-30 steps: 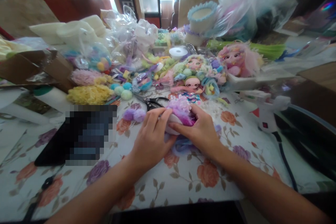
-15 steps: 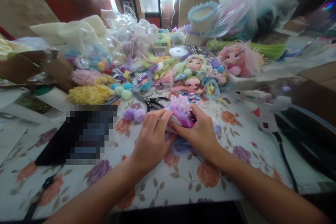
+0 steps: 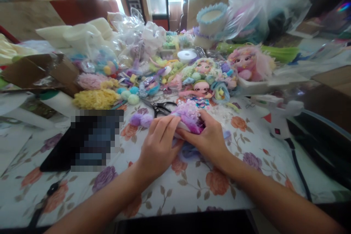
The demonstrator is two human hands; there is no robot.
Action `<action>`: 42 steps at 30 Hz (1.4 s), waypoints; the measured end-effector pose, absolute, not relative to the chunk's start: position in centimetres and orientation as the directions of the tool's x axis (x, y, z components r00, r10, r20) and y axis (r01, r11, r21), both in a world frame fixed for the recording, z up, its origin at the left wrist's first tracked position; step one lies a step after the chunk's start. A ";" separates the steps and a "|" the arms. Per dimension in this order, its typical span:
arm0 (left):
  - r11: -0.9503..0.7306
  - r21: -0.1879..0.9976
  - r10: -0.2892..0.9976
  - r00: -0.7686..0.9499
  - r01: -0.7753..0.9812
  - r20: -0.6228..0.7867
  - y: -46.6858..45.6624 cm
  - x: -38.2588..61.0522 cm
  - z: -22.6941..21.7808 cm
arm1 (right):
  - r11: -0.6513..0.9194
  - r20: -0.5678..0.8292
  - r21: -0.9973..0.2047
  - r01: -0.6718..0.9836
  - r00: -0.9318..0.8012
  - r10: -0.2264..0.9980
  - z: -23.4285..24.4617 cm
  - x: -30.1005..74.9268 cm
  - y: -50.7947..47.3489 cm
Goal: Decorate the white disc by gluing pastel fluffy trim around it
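Between my two hands is a fluffy purple and pink craft piece [image 3: 189, 115] with a pale, smooth underside. My left hand [image 3: 160, 140] closes on its left side, fingers bent over the edge. On the right side, my right hand [image 3: 210, 137] grips it with the thumb in front and fingers behind. Just beyond lie black-handled scissors [image 3: 160, 109]. Purple pom-poms [image 3: 141, 119] rest left of my left hand. Bluish-purple sheer fabric [image 3: 190, 152] lies under the hands. A doll head with a bare pink face [image 3: 201, 88] sits behind the craft piece.
A white glue gun [image 3: 282, 117] with a black cord stands at the right. A dark tablet [image 3: 61, 142], partly pixelated, lies at the left. Yellow trim [image 3: 94, 99], a ribbon spool [image 3: 187, 55], decorated dolls [image 3: 244, 62] and plastic bags [image 3: 153, 36] crowd the back of the flowered tablecloth [image 3: 164, 197].
The view has shifted slightly, so things at the left appear a little further right. Both hands keep nearly the same hold on the fluffy craft piece.
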State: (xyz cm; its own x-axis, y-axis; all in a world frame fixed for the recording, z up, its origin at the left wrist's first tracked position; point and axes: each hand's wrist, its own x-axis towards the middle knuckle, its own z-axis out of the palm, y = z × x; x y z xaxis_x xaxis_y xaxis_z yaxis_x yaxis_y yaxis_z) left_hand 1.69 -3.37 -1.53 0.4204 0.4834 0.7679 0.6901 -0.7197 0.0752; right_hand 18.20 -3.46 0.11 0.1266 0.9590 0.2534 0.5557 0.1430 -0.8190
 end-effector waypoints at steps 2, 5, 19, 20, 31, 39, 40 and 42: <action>-0.709 0.113 0.505 0.390 0.696 0.770 -3.1 1.8 -1.6 | 0.120 0.239 -0.835 0.537 0.159 0.958 0.1 18.3 -3.3; -0.685 0.141 0.493 0.312 0.715 0.812 -2.6 1.8 -1.6 | 0.085 0.203 -0.881 0.465 0.209 0.957 0.2 18.4 -3.1; -0.763 -0.050 0.344 0.470 0.644 0.813 -3.0 1.4 -1.3 | 0.272 0.350 -0.893 0.358 0.172 0.921 -0.4 17.9 -3.5; -0.761 -0.040 0.352 0.463 0.648 0.813 -3.0 1.4 -1.3 | 0.278 0.359 -0.888 0.367 0.174 0.917 -0.5 17.9 -3.5; -0.719 0.100 0.441 0.341 0.688 0.830 -3.2 1.3 -1.1 | 0.253 0.367 -0.877 0.409 0.227 0.902 -0.2 18.0 -4.0; -0.687 0.111 0.452 0.302 0.718 0.840 -3.5 1.3 -1.1 | 0.257 0.375 -0.877 0.406 0.244 0.894 -0.5 17.9 -4.2; -0.691 0.088 0.439 0.321 0.717 0.839 -3.5 1.4 -1.1 | 0.251 0.362 -0.883 0.398 0.234 0.902 -0.5 17.9 -4.1; -0.699 0.055 0.430 0.357 0.713 0.829 -3.5 1.4 -1.0 | 0.242 0.336 -0.896 0.373 0.211 0.918 -0.5 17.7 -4.1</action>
